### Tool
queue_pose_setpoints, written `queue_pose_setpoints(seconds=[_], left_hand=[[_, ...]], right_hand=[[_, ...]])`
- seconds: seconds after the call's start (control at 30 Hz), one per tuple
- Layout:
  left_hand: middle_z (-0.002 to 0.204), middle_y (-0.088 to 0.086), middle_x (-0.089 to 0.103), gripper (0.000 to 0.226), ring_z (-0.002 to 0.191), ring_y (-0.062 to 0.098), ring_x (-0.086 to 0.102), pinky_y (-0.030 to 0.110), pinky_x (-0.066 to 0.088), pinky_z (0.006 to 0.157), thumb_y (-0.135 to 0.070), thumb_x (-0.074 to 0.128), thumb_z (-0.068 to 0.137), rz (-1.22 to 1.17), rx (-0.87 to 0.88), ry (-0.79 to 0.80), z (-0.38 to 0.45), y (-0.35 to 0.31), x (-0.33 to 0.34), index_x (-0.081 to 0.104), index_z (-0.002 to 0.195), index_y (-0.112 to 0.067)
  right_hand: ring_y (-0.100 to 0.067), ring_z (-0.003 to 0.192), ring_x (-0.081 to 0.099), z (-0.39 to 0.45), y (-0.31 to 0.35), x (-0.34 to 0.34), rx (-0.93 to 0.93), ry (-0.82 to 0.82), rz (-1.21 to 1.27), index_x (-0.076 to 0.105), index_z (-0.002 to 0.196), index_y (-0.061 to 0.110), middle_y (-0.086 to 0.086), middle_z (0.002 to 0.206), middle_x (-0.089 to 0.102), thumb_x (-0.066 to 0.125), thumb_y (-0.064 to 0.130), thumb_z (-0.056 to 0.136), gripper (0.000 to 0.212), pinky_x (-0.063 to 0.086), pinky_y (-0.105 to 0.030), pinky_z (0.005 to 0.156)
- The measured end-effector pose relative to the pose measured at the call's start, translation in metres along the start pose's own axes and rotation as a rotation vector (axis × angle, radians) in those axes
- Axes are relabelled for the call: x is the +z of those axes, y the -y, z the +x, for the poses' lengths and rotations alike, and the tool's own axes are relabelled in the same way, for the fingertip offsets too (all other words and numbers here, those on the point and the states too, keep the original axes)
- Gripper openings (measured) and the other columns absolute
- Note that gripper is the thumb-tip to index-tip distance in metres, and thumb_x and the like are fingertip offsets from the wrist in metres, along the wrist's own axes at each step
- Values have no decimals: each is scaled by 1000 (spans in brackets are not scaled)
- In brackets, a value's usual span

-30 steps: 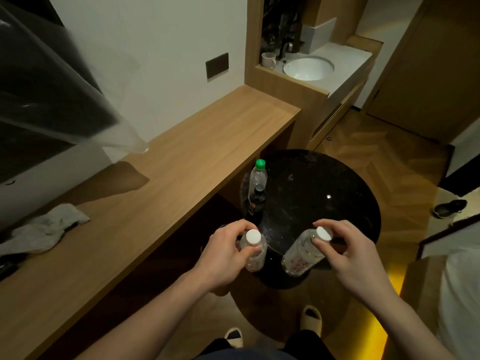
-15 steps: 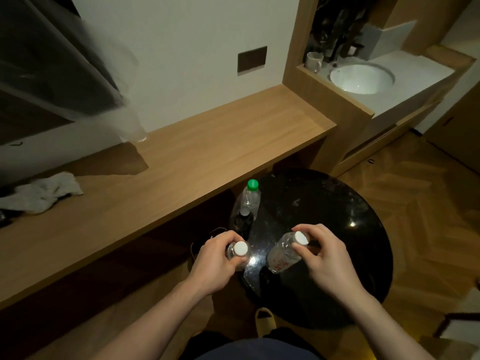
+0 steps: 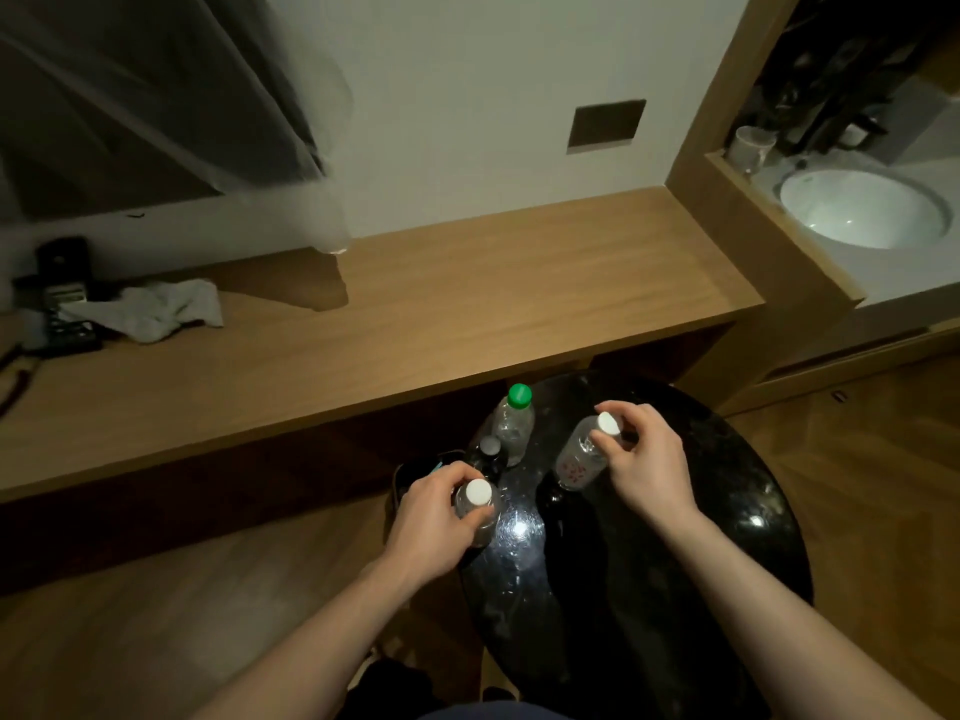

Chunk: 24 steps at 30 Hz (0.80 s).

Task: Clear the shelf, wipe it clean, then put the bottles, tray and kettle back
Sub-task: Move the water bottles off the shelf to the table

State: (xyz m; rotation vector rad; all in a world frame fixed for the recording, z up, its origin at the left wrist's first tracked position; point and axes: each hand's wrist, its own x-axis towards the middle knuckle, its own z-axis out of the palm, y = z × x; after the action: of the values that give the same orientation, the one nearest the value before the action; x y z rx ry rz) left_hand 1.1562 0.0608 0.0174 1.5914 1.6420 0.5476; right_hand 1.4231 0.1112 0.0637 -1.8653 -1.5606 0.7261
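Two hands, each gripping a white-capped clear bottle over a round black table below a bare wooden shelf.

Far left on the long light-wood shelf (image 3: 441,304) lies a crumpled grey cloth (image 3: 156,311), partly covering a dark telephone (image 3: 62,293). Lower, at the near-left edge of the glossy round black table (image 3: 675,537), the left hand (image 3: 434,522) curls its fingers and thumb round the neck of a clear plastic bottle with a white cap (image 3: 478,504). Just beyond it stand a small dark bottle with a black cap (image 3: 490,452) and a clear plastic bottle with a green cap (image 3: 514,423). To the right, the right hand (image 3: 647,467) pinches the top of a tilted clear bottle with a white cap and red-printed label (image 3: 582,457). Far right is a white round washbasin (image 3: 865,210) with a pale mug (image 3: 750,145) at its corner.
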Motion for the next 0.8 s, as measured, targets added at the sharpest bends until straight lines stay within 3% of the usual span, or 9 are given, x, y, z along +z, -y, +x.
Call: queue_pose_setpoints(seconds=[0.23,0.43,0.57,0.8], left_hand=[[127,-25,59,51,117,3,59,37,55,101,-44,81,83,34,-4,-30,-10,-7,4,58,128,-44],[123,-28,60,34,114,-4,57,29,53,100,-35,75,91,81,50,-119,-20,-18,-3,67,124,-38],[128,-28,58,26,116,-2,56,28,52,100,-36,66,98,161,79,-96,-29,-22,-8,73,123,-34],[155,-27,32,51,137,2,40,30,42,113,-36,57,101,317,67,23,-46,-27,-5,46,151,-38]], right_hand=[[-6,102,59,62,3,26,-44,47,0,67,124,25,13,105,60,74,20,93,32,54,-30,91],[-12,108,61,86,7,43,-77,111,-45,67,126,25,10,113,63,73,19,93,34,54,-33,94],[-13,114,60,87,11,52,-68,160,-36,66,128,25,8,120,63,72,16,93,37,55,-37,99],[-20,134,53,89,12,47,-45,202,-71,53,147,21,0,144,56,66,6,95,56,44,-37,113]])
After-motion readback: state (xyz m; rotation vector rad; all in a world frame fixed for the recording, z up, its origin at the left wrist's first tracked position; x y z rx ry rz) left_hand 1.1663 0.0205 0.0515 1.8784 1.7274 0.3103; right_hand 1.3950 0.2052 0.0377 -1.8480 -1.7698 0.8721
